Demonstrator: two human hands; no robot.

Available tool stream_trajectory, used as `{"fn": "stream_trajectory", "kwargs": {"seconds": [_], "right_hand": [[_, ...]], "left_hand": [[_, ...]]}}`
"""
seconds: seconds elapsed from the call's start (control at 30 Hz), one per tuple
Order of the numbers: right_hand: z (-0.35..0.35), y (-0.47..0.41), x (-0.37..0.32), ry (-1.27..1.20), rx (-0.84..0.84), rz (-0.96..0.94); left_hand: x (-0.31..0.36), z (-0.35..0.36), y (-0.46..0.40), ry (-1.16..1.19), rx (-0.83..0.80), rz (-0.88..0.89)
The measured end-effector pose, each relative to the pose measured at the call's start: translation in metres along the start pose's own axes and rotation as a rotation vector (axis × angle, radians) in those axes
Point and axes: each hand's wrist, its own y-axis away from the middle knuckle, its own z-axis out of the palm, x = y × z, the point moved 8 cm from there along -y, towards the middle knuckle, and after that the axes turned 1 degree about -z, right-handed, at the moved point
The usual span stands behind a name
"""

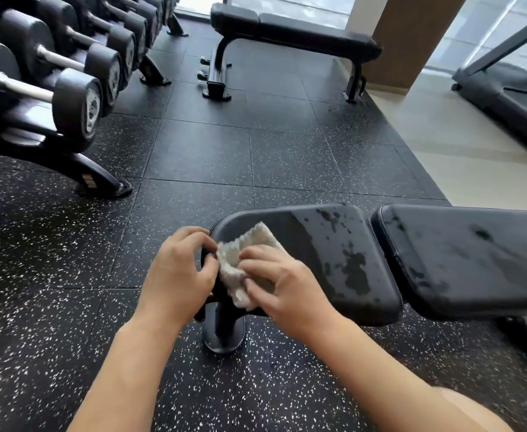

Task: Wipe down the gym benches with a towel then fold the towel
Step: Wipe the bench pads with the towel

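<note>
Both hands gripped the towel (246,265) at the rounded left end of the table (333,257): my left hand (178,272) pinched its edge, my right hand (282,283) held it. Its long axis ran left to right, with wet patches on the pads.

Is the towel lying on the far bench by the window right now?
No, the towel is at the end of the near bench, with the left hand and right hand on it.

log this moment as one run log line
phase: wiping | hands: left hand and right hand grip towel | on: near bench seat end | far bench: untouched
</note>
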Motion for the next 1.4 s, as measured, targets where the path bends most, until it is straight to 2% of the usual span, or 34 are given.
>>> {"fn": "stream_trajectory", "kwargs": {"seconds": [0.1,0.2,0.37,0.5,0.67,0.8,0.9,1.0,1.13,1.23,1.33,1.4], "right_hand": [[-0.017,0.042,0.019,-0.002,-0.067,0.022],[-0.045,0.052,0.051,0.002,-0.002,0.119],[-0.067,-0.011,0.104,0.032,0.145,0.239],[-0.067,-0.06,0.124,0.149,0.129,0.353],[-0.06,-0.018,0.099,0.07,0.158,0.284],[-0.056,0.068,0.055,0.036,0.087,0.217],[-0.058,0.086,0.056,0.018,0.058,0.204],[-0.061,0.055,0.075,-0.028,0.095,0.241],[-0.067,-0.023,0.113,0.063,0.197,0.306],[-0.061,-0.067,0.13,0.108,0.2,0.418],[-0.054,-0.069,0.124,0.128,0.206,0.451],[-0.05,-0.049,0.105,0.105,0.227,0.383]], "left_hand": [[0.008,0.007,0.002,0.008,-0.023,0.039],[0.023,0.023,0.007,-0.004,-0.072,0.12],[0.041,0.049,0.007,-0.089,-0.143,0.207],[0.04,0.053,-0.002,-0.105,-0.133,0.204],[0.035,0.049,-0.012,-0.065,-0.091,0.181],[0.03,0.05,-0.012,-0.055,-0.094,0.196],[0.03,0.05,-0.015,-0.052,-0.068,0.192],[0.029,0.049,-0.016,-0.024,-0.061,0.187],[0.028,0.048,-0.016,-0.012,-0.051,0.199],[0.025,0.048,-0.017,0.013,-0.048,0.202],[0.02,0.047,-0.019,0.042,-0.024,0.209],[0.014,0.045,-0.022,0.047,-0.006,0.191]]}}
